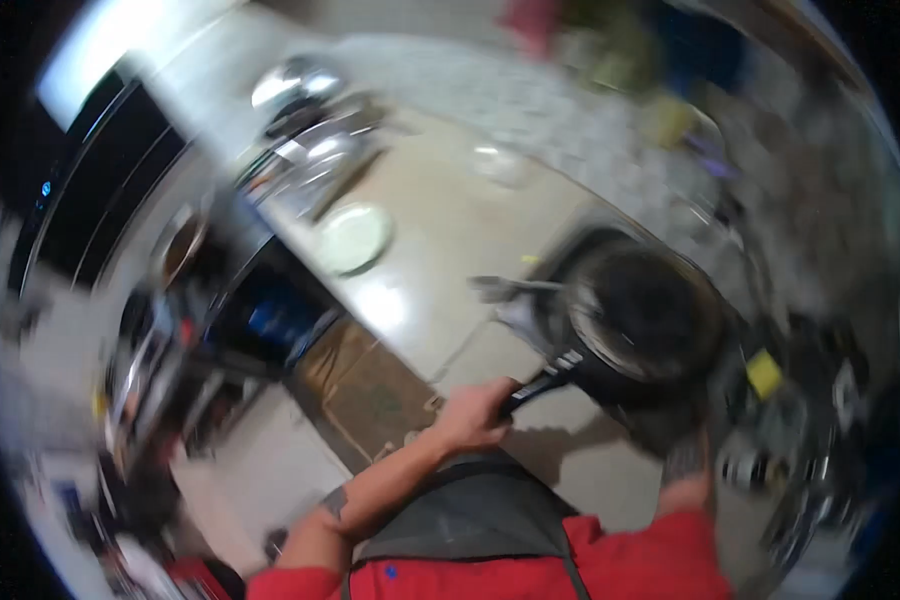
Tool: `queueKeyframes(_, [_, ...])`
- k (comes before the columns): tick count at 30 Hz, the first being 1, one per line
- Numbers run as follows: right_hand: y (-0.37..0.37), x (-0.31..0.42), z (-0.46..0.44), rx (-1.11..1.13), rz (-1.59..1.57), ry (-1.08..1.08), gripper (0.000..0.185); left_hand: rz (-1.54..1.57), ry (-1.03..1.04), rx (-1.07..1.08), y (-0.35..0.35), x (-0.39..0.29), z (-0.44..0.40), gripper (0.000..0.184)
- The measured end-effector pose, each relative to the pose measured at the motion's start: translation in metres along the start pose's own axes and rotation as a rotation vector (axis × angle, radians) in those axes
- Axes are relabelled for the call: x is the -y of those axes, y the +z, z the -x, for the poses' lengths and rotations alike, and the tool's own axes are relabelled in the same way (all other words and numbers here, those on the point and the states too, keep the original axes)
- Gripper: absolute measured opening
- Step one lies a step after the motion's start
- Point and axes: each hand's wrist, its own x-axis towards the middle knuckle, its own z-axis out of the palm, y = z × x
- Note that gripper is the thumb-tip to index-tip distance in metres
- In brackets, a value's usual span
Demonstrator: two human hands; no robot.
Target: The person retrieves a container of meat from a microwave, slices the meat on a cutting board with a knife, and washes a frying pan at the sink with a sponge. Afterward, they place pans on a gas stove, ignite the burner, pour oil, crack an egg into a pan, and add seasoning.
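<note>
Blur softens much of the head view. My left hand [475, 412] is wrapped around the black handle of a dark frying pan [660, 310]. The pan is raised or tilted over the right end of the counter, near a dark stove-like surface [595, 235]. My right forearm [685, 490] reaches up to the pan's lower edge; the hand itself is lost behind the pan or in shadow, so its fingers do not show. Just left of the pan lies a grey metal utensil [515, 287], too blurred to name.
A pale counter [440, 210] runs beside me, bearing a light green round plate or lid [355, 238] and a clear bowl-like item [497, 163]. Metal dishes [310, 85] stand at its far end. Below it are a cardboard box [370, 390] and crowded shelves [220, 400].
</note>
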Motion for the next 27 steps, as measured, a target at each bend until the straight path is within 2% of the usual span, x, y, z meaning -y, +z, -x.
queueKeyframes(2, [0.0,-0.004,0.0,0.02,0.086,0.003,0.049,0.006,0.075,0.022,0.002,0.016,0.005,0.038])
queueKeyframes(4, [0.006,0.001,-0.007,0.008,0.202,-0.011,0.049,0.017,0.054,-0.107,0.015,0.03,0.005,0.033])
queueKeyframes(6, [0.013,0.009,-0.006,-0.065,0.371,-0.035,0.048,0.022,-0.012,-0.079,-0.005,0.024,0.011,0.027])
queueKeyframes(10, [0.037,0.037,0.023,-0.261,0.738,-0.177,0.047,0.079,0.016,-0.14,-0.034,0.031,0.055,0.024])
queueKeyframes(13, [0.081,0.067,0.056,-0.395,0.903,-0.37,0.046,0.164,0.03,-0.176,-0.065,0.038,0.104,0.024])
queueKeyframes(16, [0.146,0.096,0.09,-0.465,0.955,-0.641,0.045,0.309,0.147,-0.36,-0.088,0.068,0.15,0.023])
queueKeyframes(18, [0.206,0.114,0.109,-0.415,0.909,-0.846,0.044,0.323,0.172,-0.501,-0.117,0.083,0.198,0.027])
queueKeyframes(20, [0.275,0.129,0.133,-0.301,0.839,-1.016,0.044,0.358,0.151,-0.75,-0.134,0.104,0.245,0.034])
queueKeyframes(22, [0.35,0.136,0.146,-0.07,0.733,-1.172,0.044,0.132,-0.07,-0.811,-0.13,0.172,0.289,0.039])
queueKeyframes(23, [0.377,0.139,0.151,0.029,0.718,-1.224,0.043,0.186,-0.214,-0.826,-0.129,0.199,0.319,0.036])
queueKeyframes(24, [0.44,0.163,0.205,0.099,0.403,-1.155,0.041,0.244,-0.352,-0.842,-0.127,0.222,0.349,0.035])
queueKeyframes(26, [0.507,0.185,0.246,0.201,0.553,-1.09,0.044,0.385,-0.544,-0.949,-0.111,0.252,0.409,0.039])
queueKeyframes(27, [0.541,0.2,0.278,0.282,0.483,-0.993,0.043,0.322,-0.649,-1.0,-0.1,0.265,0.437,0.042])
